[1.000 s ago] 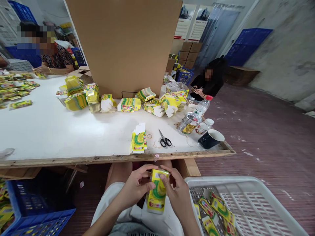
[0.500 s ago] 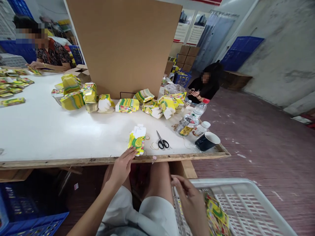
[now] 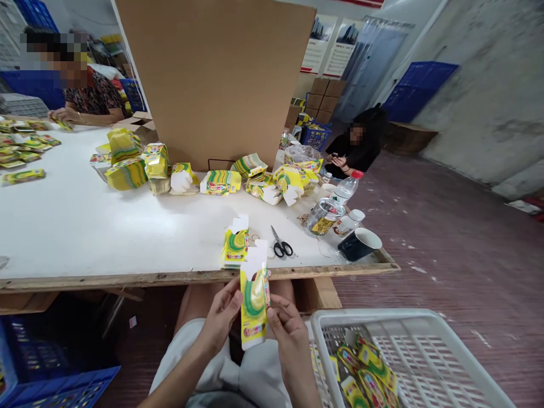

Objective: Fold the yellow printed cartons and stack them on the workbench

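Between my two hands, in front of the table edge and over my lap, stands a yellow and green carton (image 3: 254,309) with its white end flaps up. My left hand (image 3: 221,317) is closed on the carton's left side. On its right side the fingers of my right hand (image 3: 285,323) close against the edge. Just beyond, a small stack of flat yellow cartons (image 3: 235,246) lies on the table. Black-handled scissors (image 3: 281,243) lie right of that stack, with rubber bands near them.
A dark mug (image 3: 358,246), bottles (image 3: 348,222) and a plastic jar (image 3: 323,218) stand at the table's right corner. Bundled cartons (image 3: 221,182) line the cardboard panel (image 3: 216,79). A white basket (image 3: 408,317) of filled packs is at my right. Two people sit farther off.
My left hand has come off the stack with a carton and drawn back toward me. My right hand has risen from beside the basket to the carton, which now stands open-ended between both hands.
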Motion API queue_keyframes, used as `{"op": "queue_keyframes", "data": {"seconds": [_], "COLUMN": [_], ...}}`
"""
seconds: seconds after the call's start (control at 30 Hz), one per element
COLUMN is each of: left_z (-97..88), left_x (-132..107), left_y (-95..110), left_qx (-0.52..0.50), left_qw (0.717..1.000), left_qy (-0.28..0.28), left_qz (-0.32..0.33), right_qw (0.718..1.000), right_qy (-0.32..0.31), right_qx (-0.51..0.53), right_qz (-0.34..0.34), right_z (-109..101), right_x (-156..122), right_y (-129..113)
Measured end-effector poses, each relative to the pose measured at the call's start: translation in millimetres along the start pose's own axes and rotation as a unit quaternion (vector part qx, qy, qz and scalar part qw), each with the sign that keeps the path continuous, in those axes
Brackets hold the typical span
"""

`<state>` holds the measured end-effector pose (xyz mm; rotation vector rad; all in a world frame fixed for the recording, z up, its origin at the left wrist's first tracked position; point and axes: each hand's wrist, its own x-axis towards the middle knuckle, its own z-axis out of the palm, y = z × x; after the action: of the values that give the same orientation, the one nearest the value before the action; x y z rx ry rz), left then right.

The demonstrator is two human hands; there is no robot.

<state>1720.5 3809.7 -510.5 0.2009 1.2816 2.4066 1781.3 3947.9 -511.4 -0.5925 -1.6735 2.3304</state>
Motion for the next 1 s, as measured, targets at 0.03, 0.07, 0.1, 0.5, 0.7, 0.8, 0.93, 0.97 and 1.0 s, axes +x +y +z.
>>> {"op": "queue_keyframes", "data": {"seconds": [0.03, 0.07, 0.1, 0.5, 0.7, 0.8, 0.93, 0.97, 1.0], "left_z": [0.0, -0.1, -0.2, 7.7, 2.1, -0.4, -1.1, -1.1, -1.1], "left_x": [2, 4, 4, 9, 4, 2, 0, -1, -2], "left_y": [2, 5, 7, -1, 7, 16, 23, 24, 24], "left_qx": [-0.046, -0.077, -0.097, 0.034, 0.162, 0.22, 0.184, 0.169, 0.157], "left_qw": [0.997, 0.992, 0.987, 0.998, 0.986, 0.973, 0.974, 0.975, 0.976], "left_qy": [-0.023, -0.047, -0.067, 0.019, 0.004, -0.068, -0.131, -0.143, -0.149], "left_qz": [-0.053, -0.09, -0.11, -0.039, 0.033, 0.026, -0.012, -0.023, -0.033], "right_qw": [1.0, 0.999, 0.999, 0.991, 0.982, 0.975, 0.97, 0.969, 0.968], "right_qy": [-0.019, -0.033, -0.041, -0.016, -0.02, -0.046, -0.094, -0.103, -0.106], "right_qx": [0.009, 0.014, 0.014, -0.121, -0.156, -0.15, -0.17, -0.173, -0.178], "right_qz": [0.004, 0.006, 0.005, -0.049, -0.107, -0.154, -0.147, -0.144, -0.144], "right_z": [2, 4, 6, 8, 1, -3, -10, -11, -12], "right_x": [-2, -3, -4, -6, 1, 4, 5, 5, 4], "right_y": [1, 1, 1, 8, 4, -7, -22, -25, -27]}}
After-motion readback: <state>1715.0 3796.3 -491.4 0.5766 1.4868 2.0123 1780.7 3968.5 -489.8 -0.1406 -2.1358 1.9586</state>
